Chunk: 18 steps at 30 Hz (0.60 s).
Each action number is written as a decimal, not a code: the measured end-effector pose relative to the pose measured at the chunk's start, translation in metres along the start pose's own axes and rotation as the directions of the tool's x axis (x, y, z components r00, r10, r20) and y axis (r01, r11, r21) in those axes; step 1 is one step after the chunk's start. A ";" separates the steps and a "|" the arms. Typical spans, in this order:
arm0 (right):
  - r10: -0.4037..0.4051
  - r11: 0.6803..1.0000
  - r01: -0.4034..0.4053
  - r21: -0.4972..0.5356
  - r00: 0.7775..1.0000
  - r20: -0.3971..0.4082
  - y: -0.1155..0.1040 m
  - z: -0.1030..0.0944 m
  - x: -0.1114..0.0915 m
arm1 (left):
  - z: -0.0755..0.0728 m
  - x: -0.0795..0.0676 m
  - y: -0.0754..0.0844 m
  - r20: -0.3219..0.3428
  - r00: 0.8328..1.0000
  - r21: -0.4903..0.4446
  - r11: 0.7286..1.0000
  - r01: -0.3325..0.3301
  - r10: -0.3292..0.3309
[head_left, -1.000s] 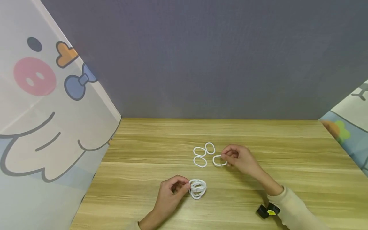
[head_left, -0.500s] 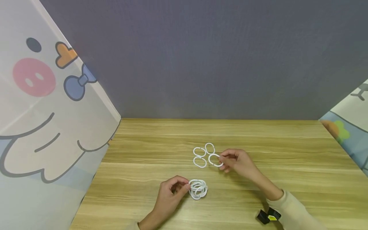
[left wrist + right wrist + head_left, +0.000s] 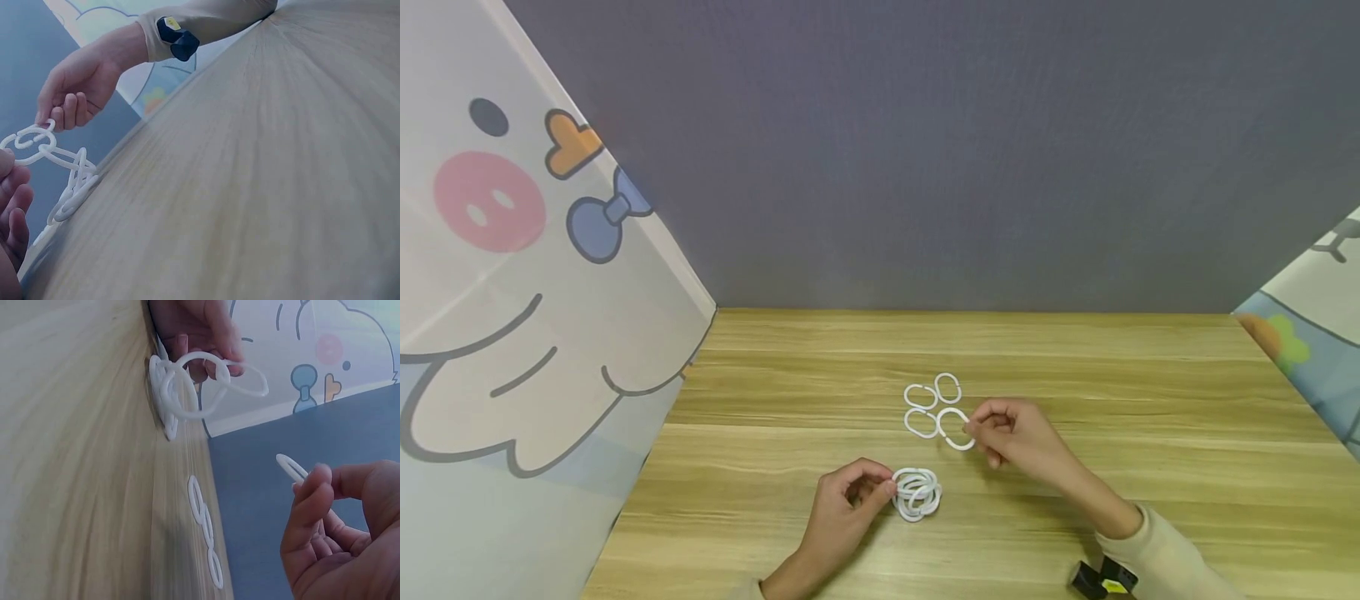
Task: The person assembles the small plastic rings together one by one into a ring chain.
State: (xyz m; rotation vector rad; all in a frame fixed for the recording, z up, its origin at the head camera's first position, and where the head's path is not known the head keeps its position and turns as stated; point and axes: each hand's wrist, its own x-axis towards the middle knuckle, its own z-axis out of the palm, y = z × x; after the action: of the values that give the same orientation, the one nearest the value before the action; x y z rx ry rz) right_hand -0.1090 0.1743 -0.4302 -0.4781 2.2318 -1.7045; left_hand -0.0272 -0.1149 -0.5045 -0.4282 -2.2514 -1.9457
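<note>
My right hand (image 3: 1022,437) pinches a white plastic C-shaped link (image 3: 289,466) between thumb and forefinger, its gap showing in the head view. In the right wrist view that link stands above the table. Nearer the front, my left hand (image 3: 846,508) pinches the edge of a bunch of white links (image 3: 165,400). Several of these links are looped through one another, some raised and some lying against the table, as the left wrist view also shows. Just behind the bunch lie three loose white links (image 3: 906,425) on the wood, close beside the one in my right hand.
The wood-grain table (image 3: 775,375) runs back to a grey panel (image 3: 925,167). A cartoon-printed panel (image 3: 647,333) borders it on the left, another printed panel (image 3: 1300,333) on the right. A black device (image 3: 1105,577) is strapped to my right sleeve.
My right hand has moved left and slightly toward me, turning the link it pinches. The left hand has stayed put, while one link of its bunch has tipped to the right.
</note>
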 end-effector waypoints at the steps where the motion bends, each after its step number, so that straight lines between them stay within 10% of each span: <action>1: -0.008 1.000 0.008 0.014 1.000 0.009 -0.001 0.001 -0.001 | 0.000 0.000 0.000 0.000 1.000 0.001 1.000 0.001 -0.001; 18: -0.012 0.969 -0.030 0.244 0.985 0.170 -0.002 0.023 -0.012 | -0.001 0.000 0.000 -0.001 1.000 0.002 1.000 0.012 -0.012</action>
State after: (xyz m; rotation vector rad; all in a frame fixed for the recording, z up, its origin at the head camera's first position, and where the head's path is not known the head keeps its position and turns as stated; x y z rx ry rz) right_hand -0.0883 0.1591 -0.4337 -0.5301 1.8714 -1.8295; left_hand -0.0275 -0.1156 -0.5047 -0.4140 -2.2600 -1.9484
